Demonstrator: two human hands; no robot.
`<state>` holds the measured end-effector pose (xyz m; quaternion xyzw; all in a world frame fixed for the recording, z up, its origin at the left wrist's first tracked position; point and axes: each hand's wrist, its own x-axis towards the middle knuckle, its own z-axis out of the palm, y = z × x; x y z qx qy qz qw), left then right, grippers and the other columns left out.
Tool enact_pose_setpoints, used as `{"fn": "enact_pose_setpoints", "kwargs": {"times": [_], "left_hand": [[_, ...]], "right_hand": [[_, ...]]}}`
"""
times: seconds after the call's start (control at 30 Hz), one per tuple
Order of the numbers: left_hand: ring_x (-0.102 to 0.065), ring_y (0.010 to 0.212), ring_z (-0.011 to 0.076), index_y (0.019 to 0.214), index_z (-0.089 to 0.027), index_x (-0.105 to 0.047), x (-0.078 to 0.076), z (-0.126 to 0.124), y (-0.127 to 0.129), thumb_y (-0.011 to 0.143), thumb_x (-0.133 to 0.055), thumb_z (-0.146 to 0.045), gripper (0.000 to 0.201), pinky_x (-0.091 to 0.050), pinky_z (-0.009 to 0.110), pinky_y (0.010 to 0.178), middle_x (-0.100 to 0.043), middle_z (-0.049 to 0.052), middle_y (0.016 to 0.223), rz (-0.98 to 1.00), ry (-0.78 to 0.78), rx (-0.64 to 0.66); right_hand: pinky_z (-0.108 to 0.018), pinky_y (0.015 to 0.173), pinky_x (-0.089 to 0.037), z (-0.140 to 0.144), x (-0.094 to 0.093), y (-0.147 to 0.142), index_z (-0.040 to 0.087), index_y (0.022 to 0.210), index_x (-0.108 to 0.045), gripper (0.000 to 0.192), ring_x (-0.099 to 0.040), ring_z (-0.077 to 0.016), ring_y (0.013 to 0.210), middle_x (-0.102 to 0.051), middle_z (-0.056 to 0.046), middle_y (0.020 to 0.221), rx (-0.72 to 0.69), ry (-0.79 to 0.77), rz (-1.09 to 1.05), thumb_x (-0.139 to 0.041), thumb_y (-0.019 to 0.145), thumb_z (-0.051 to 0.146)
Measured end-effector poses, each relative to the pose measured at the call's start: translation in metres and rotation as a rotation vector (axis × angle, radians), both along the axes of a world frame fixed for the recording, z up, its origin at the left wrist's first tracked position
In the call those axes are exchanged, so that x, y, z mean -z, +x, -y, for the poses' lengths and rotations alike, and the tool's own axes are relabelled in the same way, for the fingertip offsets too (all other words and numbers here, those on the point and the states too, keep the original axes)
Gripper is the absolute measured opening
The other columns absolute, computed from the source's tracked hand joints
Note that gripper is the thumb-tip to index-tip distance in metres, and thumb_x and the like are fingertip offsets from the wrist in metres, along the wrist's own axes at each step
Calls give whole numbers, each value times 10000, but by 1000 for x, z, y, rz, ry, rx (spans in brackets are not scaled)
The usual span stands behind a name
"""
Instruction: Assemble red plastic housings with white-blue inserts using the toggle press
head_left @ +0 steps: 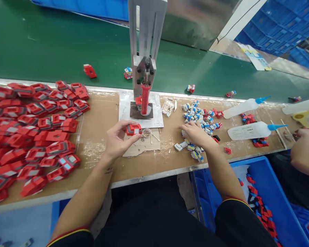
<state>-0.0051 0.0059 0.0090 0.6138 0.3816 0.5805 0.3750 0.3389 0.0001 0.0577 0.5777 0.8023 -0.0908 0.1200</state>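
Observation:
My left hand [117, 138] grips a red toy car body [134, 129] just in front of the small hand press [145, 82] with its red handle [145, 99]. My right hand [195, 133] rests palm down on a scatter of small blue, white and red parts [199, 115]; whether it grips one is hidden. A large heap of red car bodies [33, 133] covers the bench on the left.
A green conveyor belt [54, 48] behind the bench carries a few loose pieces. Two white glue bottles [252, 130] with blue tips lie on the right. A blue bin [270, 192] of parts stands below right. Another person's hand [302, 147] is at the far right.

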Motion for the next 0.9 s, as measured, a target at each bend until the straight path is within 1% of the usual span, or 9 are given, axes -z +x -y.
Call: {"fn": "enact_pose_setpoints", "kwargs": {"times": [0.07, 0.17, 0.3, 0.4, 0.53, 0.63, 0.73, 0.83, 0.9], "left_hand": [[-736, 778, 167, 1057, -204, -763, 0, 0, 2, 776, -916, -371, 360, -613, 289, 712, -791, 57, 933, 9, 5, 6], [-743, 799, 169, 1061, -196, -755, 0, 2, 6, 770, -929, -393, 392, -622, 281, 726, -776, 61, 942, 52, -2, 35], [-779, 922, 193, 1099, -195, -726, -2, 5, 8, 800, -918, -369, 396, -641, 301, 824, -743, 62, 1029, 188, -75, 175], [-780, 978, 213, 1120, -193, -717, -4, 6, 7, 821, -909, -339, 384, -641, 323, 858, -715, 65, 1066, 244, -87, 258], [-764, 1047, 228, 1124, -198, -737, -2, 5, 5, 824, -909, -286, 357, -639, 345, 902, -708, 77, 1097, 236, -32, 261], [-761, 1072, 217, 1161, -214, -746, 2, 4, 7, 827, -906, -265, 374, -642, 327, 910, -731, 85, 1126, 221, 17, 228], [-756, 1142, 212, 1174, -228, -750, 6, 3, 10, 838, -898, -253, 369, -642, 310, 943, -753, 93, 1177, 226, 70, 168], [-755, 1197, 229, 1177, -231, -743, 11, 5, 13, 885, -859, -284, 319, -653, 320, 946, -737, 122, 1329, 211, 30, 108], [-780, 1148, 226, 1188, -230, -733, 13, 7, 13, 907, -840, -320, 314, -663, 329, 946, -751, 120, 1333, 205, -21, 82]], "right_hand": [[-563, 1026, -510, -4, -7, -3, 187, 1259, -699, 354, -661, -371, 1179, -778, -166, 1181, -49, 42, -148, -641, 913, 140], [-459, 968, -583, -2, -16, -18, 231, 1323, -634, 357, -695, -283, 1130, -737, -130, 1229, -99, 165, -616, -655, 967, 238], [-329, 857, -639, 3, -18, -63, 330, 1345, -575, 433, -739, -200, 1098, -693, -41, 1222, -145, 173, -1264, -749, 948, 322], [-344, 879, -656, 0, -14, -97, 322, 1262, -611, 455, -765, -196, 1021, -712, -22, 1150, -159, 177, -1539, -844, 874, 364], [-394, 964, -651, -4, -4, -116, 267, 1145, -698, 396, -769, -234, 1051, -781, -61, 1094, -91, 212, -1625, -893, 824, 393], [-401, 943, -645, -1, 5, -119, 267, 1165, -746, 315, -763, -250, 1091, -804, -82, 1119, -79, 152, -1621, -821, 899, 420], [-421, 923, -638, 1, 13, -123, 265, 1178, -768, 325, -738, -264, 1098, -784, -99, 1124, -54, 205, -1600, -733, 956, 500], [-392, 809, -647, 3, 18, -133, 250, 1142, -766, 349, -728, -242, 952, -739, -94, 1026, -12, 271, -1588, -701, 967, 544], [-345, 696, -646, 5, 20, -140, 255, 1141, -755, 319, -723, -197, 811, -714, -73, 985, 4, 235, -1634, -684, 986, 525]]}}
